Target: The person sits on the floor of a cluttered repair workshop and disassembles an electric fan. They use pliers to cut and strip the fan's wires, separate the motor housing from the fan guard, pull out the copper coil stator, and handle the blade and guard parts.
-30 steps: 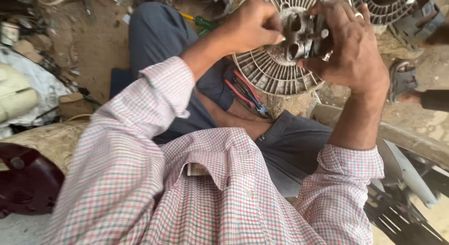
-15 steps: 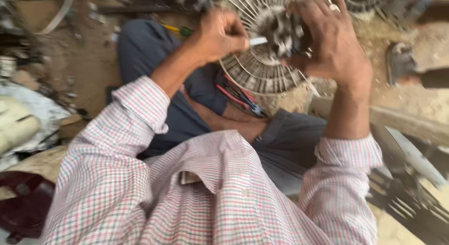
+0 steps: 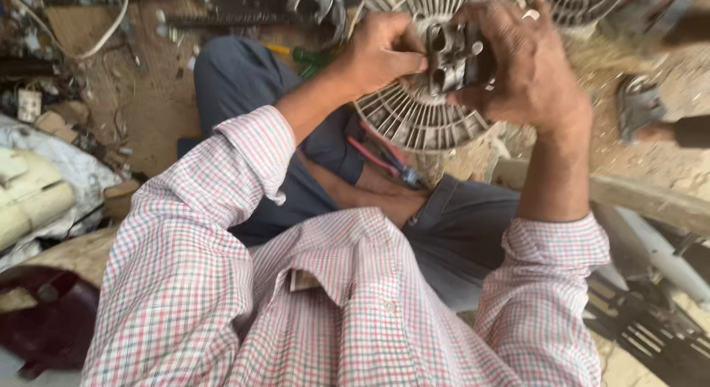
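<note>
Grey metal block (image 3: 452, 56) sits clamped between your left hand (image 3: 381, 53) and right hand (image 3: 518, 65), against the round, ribbed, grey plastic disc (image 3: 414, 117); red-handled pliers (image 3: 381, 159) lie on your lap below.

We see a shirt (image 3: 355, 313) checked in thin red and green lines on white, over dark blue-grey trousers (image 3: 244, 84). The round finned disc (image 3: 414, 121) is pale grey-white with radial ribs, and the block (image 3: 452, 58) at its middle is dull metal grey. A red-handled tool (image 3: 370, 154) lies on the lap, and a green-and-yellow handle (image 3: 299, 56) beyond it. The floor (image 3: 148, 121) is dusty brown. A dark maroon shell (image 3: 44, 320) sits low at one side, by cream-coloured casings (image 3: 29, 198).
</note>
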